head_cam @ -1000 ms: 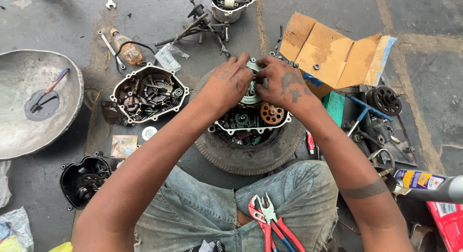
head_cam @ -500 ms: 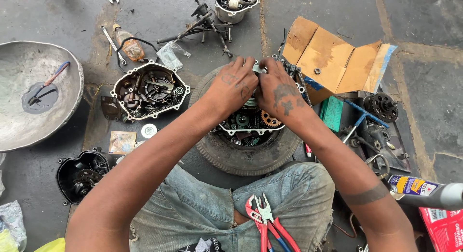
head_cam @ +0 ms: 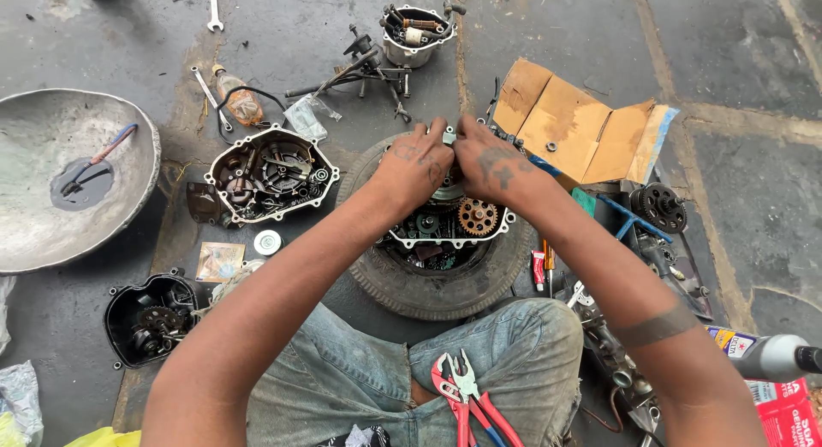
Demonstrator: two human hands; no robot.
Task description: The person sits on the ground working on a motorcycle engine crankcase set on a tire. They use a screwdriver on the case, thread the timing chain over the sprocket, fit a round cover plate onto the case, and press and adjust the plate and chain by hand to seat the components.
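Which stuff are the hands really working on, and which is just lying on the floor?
In use:
left hand
right hand
engine case with its gear
tyre under the case

Lying about:
cover
black cover
metal pan
cardboard
red pliers on the lap
spanner
bottle

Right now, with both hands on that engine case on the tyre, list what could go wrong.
1. The engine case merely rests on the tyre; pressure from the left hand and right hand might tip it.
2. Fingers work beside the exposed brass gear; a slip may pinch.
3. The pliers on the lap could slide off.
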